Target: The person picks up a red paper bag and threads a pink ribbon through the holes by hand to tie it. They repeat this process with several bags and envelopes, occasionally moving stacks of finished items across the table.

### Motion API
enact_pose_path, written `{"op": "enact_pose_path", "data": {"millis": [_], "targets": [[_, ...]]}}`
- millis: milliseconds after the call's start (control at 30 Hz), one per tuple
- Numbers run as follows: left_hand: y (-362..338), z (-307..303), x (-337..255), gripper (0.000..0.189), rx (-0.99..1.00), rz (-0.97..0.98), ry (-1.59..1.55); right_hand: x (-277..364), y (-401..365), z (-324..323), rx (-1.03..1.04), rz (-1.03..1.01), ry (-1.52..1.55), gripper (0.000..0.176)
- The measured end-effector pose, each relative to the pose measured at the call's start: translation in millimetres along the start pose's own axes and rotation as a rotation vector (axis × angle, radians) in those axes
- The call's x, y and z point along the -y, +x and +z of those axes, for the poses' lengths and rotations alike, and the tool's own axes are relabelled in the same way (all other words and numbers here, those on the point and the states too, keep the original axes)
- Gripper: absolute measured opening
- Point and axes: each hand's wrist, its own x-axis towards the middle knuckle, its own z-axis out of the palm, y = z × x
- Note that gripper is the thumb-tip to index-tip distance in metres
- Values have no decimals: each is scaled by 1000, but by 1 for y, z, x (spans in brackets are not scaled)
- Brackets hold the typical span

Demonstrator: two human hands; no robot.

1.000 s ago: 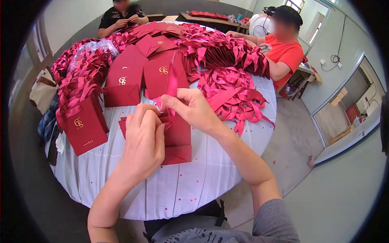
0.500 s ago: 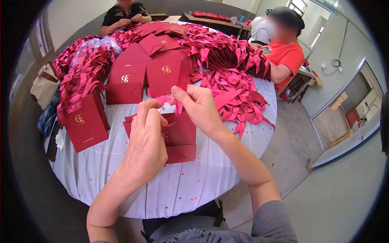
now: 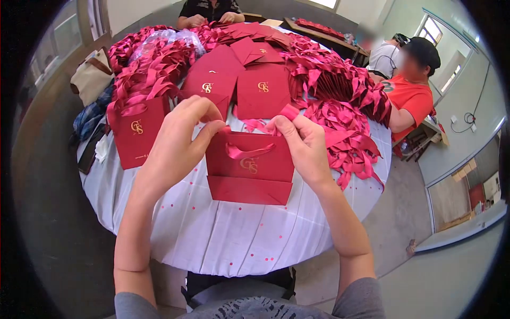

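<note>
Nearest, a white cloth covers the round worktop (image 3: pixel 202 247), strewn with small red dots (image 3: pixel 252 255); beyond them, a dark red paper bag with a gold monogram (image 3: pixel 249 183) is between the hands, base toward the wearer, its flattish shape giving no view of anything inside. A pink satin ribbon handle (image 3: pixel 249 153) droops across its front.

The left hand (image 3: pixel 183 135) has its fingers pinched at the bag's upper left corner, though whether on paper or ribbon cannot be told, apparently to steady the rim; the right hand (image 3: pixel 305 141) grasps a loose pink ribbon end (image 3: pixel 289 111) above the opposite corner, probably to control its slack.

Farther left, a dark red bag with a looped handle (image 3: pixel 141 141) leans by ribboned bags; centrally, flat monogrammed bags (image 3: pixel 263 98) overlap, perhaps to save room, contents hidden; to the right, a tangled pink ribbon heap (image 3: pixel 348 130) lies before a packed row of bags (image 3: pixel 340 85); a clear plastic wrapper (image 3: pixel 192 40) rests upon the left pile; past these sits a person in black (image 3: pixel 210 9).
</note>
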Motion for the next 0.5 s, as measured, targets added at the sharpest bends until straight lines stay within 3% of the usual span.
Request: {"op": "enact_pose_path", "data": {"millis": [33, 200, 267, 300, 333, 400, 433, 500], "targets": [[-1, -1, 1, 12, 57, -46, 57, 2, -1, 0, -6, -33, -33, 25], [-2, 1, -7, 21, -31, -147, -77, 0, -3, 2, -24, -92, -89, 25], [1, -5, -7, 34, 126, -293, 293, 0, -3, 3, -29, -105, -90, 24], [4, -10, -12, 42, 260, -401, 298, 0, -3, 3, -27, -106, -88, 24], [4, -10, -9, 42, 259, -401, 301, -1, -3, 3, -34, -108, -95, 24], [2, -6, 6, 42, 301, -409, -61, -3, -3, 3, -44, -109, -104, 24], [2, -2, 12, 42, 300, -407, -62, -4, -4, 3, -41, -114, -110, 23], [2, 3, 22, 30, 307, -353, -412, -6, -3, 4, -36, -124, -120, 23]]}}
